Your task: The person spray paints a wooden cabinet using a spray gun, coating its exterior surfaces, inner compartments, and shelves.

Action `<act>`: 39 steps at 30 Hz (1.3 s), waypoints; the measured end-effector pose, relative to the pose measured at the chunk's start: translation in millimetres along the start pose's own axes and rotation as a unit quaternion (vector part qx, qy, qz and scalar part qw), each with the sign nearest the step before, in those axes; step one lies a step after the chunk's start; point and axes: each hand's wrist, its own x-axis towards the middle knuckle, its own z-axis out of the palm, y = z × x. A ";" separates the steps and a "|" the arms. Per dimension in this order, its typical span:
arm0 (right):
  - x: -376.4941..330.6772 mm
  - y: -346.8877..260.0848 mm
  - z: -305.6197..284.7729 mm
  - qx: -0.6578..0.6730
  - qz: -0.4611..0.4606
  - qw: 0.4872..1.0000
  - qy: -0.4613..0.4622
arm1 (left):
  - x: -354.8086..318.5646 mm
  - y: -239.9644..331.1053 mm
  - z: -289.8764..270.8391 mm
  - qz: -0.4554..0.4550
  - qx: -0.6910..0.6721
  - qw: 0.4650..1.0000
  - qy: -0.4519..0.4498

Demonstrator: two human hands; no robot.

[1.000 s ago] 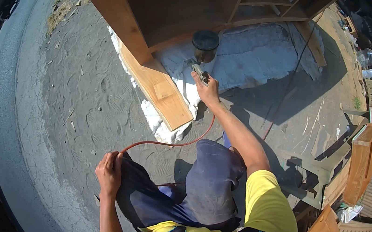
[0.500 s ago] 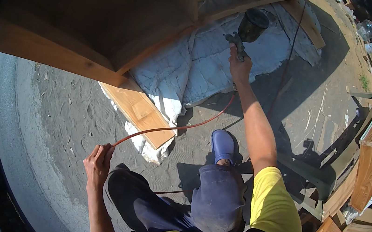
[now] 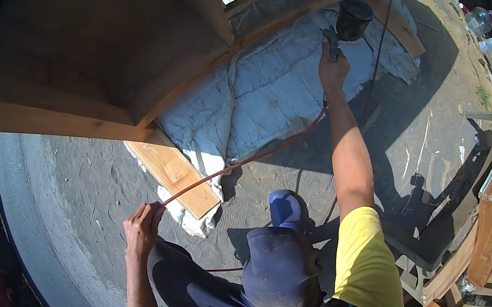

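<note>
— Where is the right hand (image 3: 333, 72)?
— Far out in front. The arm is stretched long and almost straight, and the fingers are curled tight in a fist.
— And the left hand (image 3: 141, 227)?
— Down low, close to the body. The elbow is bent, the forearm points up, and the fingers are closed too.
— Are the hands close?
— No, well apart.

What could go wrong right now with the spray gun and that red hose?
1. The red hose runs taut from the left hand across the loose plank; it might snag on the plank's edge.
2. The right hand holds the spray gun at full arm's reach, so aim may waver.
3. The crumpled white sheet underfoot could trip a step.
</note>
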 end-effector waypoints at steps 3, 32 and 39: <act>-9.6 -8.5 -4.6 -0.008 -0.014 0.999 -0.030 | -1.1 4.0 2.3 -0.004 0.003 1.000 -0.008; 23.6 -64.4 -9.3 -0.055 -0.098 0.976 -0.184 | -26.4 21.2 6.0 -0.056 -0.031 0.998 -0.021; 102.9 -45.5 -17.2 -0.063 -0.131 0.986 -0.079 | 5.4 58.9 28.9 -0.025 -0.061 0.998 -0.024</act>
